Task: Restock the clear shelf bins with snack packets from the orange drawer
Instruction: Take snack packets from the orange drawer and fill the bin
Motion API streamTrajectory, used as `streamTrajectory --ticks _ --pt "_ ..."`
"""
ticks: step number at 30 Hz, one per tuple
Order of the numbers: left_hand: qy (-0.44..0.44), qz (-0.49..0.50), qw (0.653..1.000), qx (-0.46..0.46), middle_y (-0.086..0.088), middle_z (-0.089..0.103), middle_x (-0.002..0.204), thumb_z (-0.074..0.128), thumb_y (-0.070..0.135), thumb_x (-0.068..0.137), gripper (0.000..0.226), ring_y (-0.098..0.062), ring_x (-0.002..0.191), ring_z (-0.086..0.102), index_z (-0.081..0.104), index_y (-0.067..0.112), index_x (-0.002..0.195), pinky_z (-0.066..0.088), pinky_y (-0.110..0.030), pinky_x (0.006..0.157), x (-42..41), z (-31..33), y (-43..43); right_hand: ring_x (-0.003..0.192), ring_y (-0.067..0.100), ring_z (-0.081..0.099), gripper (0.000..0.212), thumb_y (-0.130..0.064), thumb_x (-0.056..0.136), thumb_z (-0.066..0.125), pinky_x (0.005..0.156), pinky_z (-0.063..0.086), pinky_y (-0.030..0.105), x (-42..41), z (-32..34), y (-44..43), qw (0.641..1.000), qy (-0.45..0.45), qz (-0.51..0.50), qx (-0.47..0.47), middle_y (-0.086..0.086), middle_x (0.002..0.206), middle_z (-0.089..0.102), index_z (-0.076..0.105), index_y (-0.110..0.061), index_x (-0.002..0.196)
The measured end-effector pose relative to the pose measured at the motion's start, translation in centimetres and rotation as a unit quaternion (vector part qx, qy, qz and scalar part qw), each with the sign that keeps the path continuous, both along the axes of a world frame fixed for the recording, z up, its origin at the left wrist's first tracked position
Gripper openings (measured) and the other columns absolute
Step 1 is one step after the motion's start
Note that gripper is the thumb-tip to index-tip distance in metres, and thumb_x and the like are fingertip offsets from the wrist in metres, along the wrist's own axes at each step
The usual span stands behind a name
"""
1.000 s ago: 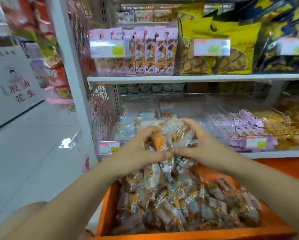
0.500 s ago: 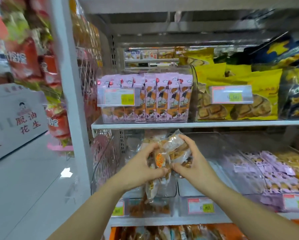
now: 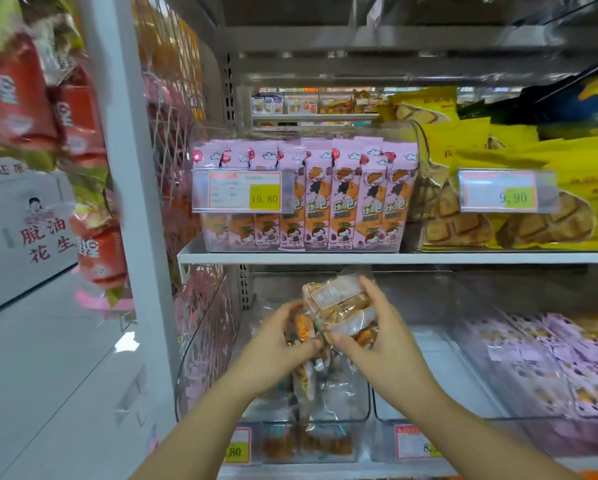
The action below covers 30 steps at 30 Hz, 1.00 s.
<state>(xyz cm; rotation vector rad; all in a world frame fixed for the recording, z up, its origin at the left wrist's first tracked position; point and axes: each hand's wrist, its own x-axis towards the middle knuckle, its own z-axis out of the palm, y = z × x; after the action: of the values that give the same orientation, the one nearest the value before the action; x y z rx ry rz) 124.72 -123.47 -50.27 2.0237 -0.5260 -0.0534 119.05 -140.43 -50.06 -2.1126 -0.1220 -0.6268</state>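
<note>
Both hands held a bunch of small clear-wrapped snack packets (image 3: 339,313) between them. The left hand (image 3: 277,351) curled round the left side of the bunch, with its thumb in front. The right hand (image 3: 384,344) wrapped round the right side and the top. The bunch hung over the see-through plastic bin (image 3: 356,415) at the left end of the lower shelf. A few packets dangled down into it.

The packets looked light, crinkly and slippery. The snacks inside might squash. A loose bunch like this was best cupped from both sides and from under, not squeezed hard.

The white shelf board (image 3: 394,258) sat close above the bunch and could get in the way. On it stood tall pink snack packets (image 3: 325,195) and yellow bags of biscuits (image 3: 533,209). To the right were another clear bin (image 3: 439,372) and a pile of small purple packets (image 3: 550,348).
</note>
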Motion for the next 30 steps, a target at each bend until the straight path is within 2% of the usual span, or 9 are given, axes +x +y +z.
streamTrajectory --ticks 3,5,11,14,17,20,23,27,30 --pt "-0.086 0.112 0.982 0.123 0.003 0.031 0.141 0.069 0.047 0.08 0.074 -0.015 0.129 0.038 0.035 0.026 0.142 0.035 -0.021 0.101 0.1 -0.8 0.2 0.116 0.003 0.037 0.074 -0.038 0.081 0.07 0.083 0.038 0.022 -0.6 -0.2 0.4 0.999 -0.025 -0.017 -0.041 -0.017 0.118 0.041 0.015 -0.067 0.121" --pt "-0.064 0.157 0.973 0.158 -0.003 0.029 0.139 0.066 0.053 0.079 0.076 -0.025 0.124 0.045 0.033 0.026 0.142 0.042 -0.033 0.097 0.1 -1.2 0.5 0.111 0.0 0.031 0.073 -0.043 0.081 0.067 0.076 0.036 0.017 -1.2 -0.2 0.8 0.994 -0.022 -0.021 -0.102 -0.02 0.114 0.037 0.011 -0.064 0.123" --pt "0.02 0.154 0.986 0.059 -0.002 0.049 0.129 0.07 0.045 0.077 0.061 -0.022 0.107 0.056 0.045 0.031 0.132 0.051 -0.041 0.089 0.6 -1.5 2.0 0.114 0.006 0.031 0.074 -0.06 0.08 0.056 0.078 0.042 0.019 -1.8 -0.1 1.5 0.962 0.01 -0.044 -0.271 -0.018 0.122 0.034 0.018 -0.045 0.143" --pt "0.02 0.169 0.98 0.104 -0.005 0.044 0.135 0.065 0.042 0.084 0.059 -0.023 0.112 0.053 0.044 0.024 0.136 0.044 -0.03 0.087 0.2 -1.7 3.0 0.117 0.006 0.032 0.072 -0.066 0.08 0.052 0.081 0.04 0.02 -2.2 -0.1 1.5 0.95 0.032 -0.051 -0.307 -0.02 0.124 0.035 0.021 -0.045 0.142" --pt "0.028 0.161 0.977 0.14 -0.005 0.049 0.131 0.059 0.049 0.088 0.055 -0.023 0.111 0.054 0.047 0.02 0.132 0.042 -0.029 0.082 -0.3 -1.8 3.9 0.117 0.005 0.034 0.072 -0.06 0.079 0.06 0.085 0.039 0.019 -2.3 -0.2 1.3 0.959 0.027 -0.049 -0.278 -0.021 0.123 0.038 0.03 -0.043 0.142" --pt "0.063 0.132 0.98 0.134 0.001 0.064 0.106 0.062 0.044 0.088 0.037 -0.017 0.095 0.06 0.057 0.019 0.116 0.048 -0.028 0.079 -0.7 -1.8 4.8 0.11 -0.002 0.042 0.073 -0.042 0.076 0.072 0.085 0.039 0.012 -2.3 0.2 1.4 0.985 0.019 -0.036 -0.17 -0.021 0.119 0.038 0.038 -0.036 0.14" --pt "0.045 0.124 0.977 0.165 0.01 0.063 0.086 0.062 0.039 0.089 0.019 -0.01 0.083 0.059 0.062 0.022 0.096 0.043 -0.023 0.07 -1.2 -1.5 5.6 0.099 -0.006 0.046 0.073 -0.026 0.075 0.078 0.081 0.034 -0.001 -2.1 0.5 1.7 0.996 0.013 -0.026 -0.084 -0.022 0.112 0.04 0.044 -0.027 0.139" --pt "0.03 0.094 0.973 0.209 0.002 0.061 0.071 0.06 0.042 0.09 0.027 -0.002 0.052 0.049 0.071 0.018 0.091 0.036 -0.019 0.051 -1.9 -0.9 6.6 0.1 -0.013 0.044 0.073 -0.021 0.075 0.079 0.078 0.032 -0.004 -2.3 1.1 2.2 0.999 0.012 -0.021 -0.038 -0.025 0.109 0.039 0.045 -0.027 0.138" --pt "0.012 0.1 0.968 0.232 0.001 0.067 0.088 0.063 0.045 0.087 0.034 -0.008 0.075 0.062 0.07 0.017 0.107 0.043 -0.021 0.064 -2.5 -0.9 7.2 0.102 -0.012 0.045 0.071 -0.019 0.074 0.079 0.081 0.034 -0.002 -2.6 1.6 2.4 1.0 0.005 -0.019 -0.007 -0.019 0.111 0.044 0.046 -0.029 0.137"
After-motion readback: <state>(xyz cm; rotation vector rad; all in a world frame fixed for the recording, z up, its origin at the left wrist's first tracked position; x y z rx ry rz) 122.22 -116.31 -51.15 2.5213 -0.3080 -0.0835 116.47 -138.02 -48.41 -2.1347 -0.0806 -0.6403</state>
